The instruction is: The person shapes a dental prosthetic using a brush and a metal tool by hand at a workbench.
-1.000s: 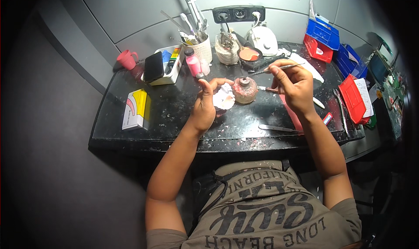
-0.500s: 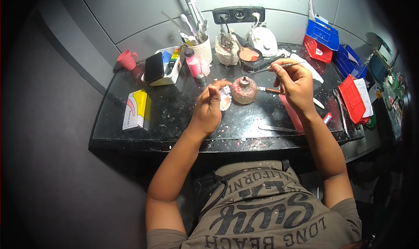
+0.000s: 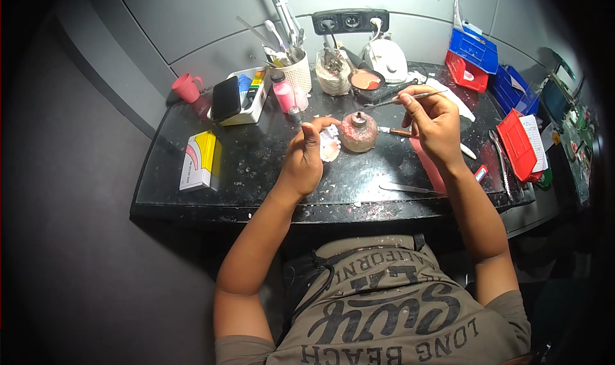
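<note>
My left hand (image 3: 303, 163) is curled around a white, rough-edged plaster dental model (image 3: 330, 148) with a pinkish patch. Its thumb points up and the index finger reaches over the model's top; the other fingers are hidden. Just right of it stands a squat, pink-stained spirit burner (image 3: 359, 136) with a metal wick holder; no flame can be made out. My right hand (image 3: 435, 125) is raised right of the burner, pinching a thin metal wax carver (image 3: 428, 95) between thumb and fingers. Below it lie a brown-handled knife (image 3: 398, 132) and a pink wax sheet (image 3: 428, 163).
Metal tweezers (image 3: 410, 189) lie near the front edge. A yellow-and-white box (image 3: 200, 161), a phone (image 3: 225, 99), a pink bottle (image 3: 282, 93) and a tool cup (image 3: 296, 77) stand left. Behind are a plaster-caked jar (image 3: 333, 77) and white device (image 3: 385, 61); red bins (image 3: 517, 146) stand right.
My left thumb has shifted slightly left and up, away from the model. The right hand and carver stay nearly where they were.
</note>
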Available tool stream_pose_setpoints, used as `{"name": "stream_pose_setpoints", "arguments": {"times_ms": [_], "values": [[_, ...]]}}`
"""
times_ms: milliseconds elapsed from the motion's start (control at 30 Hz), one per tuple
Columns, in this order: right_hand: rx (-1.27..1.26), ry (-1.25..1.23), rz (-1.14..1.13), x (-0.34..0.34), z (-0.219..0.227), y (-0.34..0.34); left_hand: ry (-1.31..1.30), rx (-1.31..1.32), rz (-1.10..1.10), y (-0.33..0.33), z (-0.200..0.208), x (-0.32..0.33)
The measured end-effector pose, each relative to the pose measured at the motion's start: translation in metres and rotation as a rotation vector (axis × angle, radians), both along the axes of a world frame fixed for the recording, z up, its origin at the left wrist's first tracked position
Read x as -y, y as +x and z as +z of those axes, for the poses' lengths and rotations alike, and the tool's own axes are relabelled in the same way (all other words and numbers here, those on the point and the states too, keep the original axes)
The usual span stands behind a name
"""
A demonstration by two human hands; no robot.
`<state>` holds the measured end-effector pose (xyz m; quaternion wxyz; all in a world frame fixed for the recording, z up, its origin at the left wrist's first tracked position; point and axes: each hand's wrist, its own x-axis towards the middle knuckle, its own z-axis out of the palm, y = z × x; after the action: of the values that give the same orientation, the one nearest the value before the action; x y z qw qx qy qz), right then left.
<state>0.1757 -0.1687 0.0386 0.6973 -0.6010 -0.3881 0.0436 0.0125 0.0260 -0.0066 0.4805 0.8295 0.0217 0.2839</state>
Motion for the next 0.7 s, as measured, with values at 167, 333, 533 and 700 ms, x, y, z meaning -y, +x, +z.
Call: {"name": "stream_pose_setpoints", "arguments": {"times_ms": [167,333,533,700], "values": [[0.039,0.001,0.006,0.0,-0.001,0.002,-0.051,-0.013,-0.001,0.001,-0.003,0.0],[0.063,0.036,0.137,0.002,-0.005,0.002,-0.078,0.068,-0.009,0.003,0.0,0.001],[0.076,-0.015,0.286,0.001,-0.004,-0.021,-0.378,-0.065,-0.089,-0.004,0.007,0.001],[0.1,-0.062,0.332,-0.002,-0.004,-0.025,-0.43,-0.07,-0.099,-0.002,0.009,0.005]]}}
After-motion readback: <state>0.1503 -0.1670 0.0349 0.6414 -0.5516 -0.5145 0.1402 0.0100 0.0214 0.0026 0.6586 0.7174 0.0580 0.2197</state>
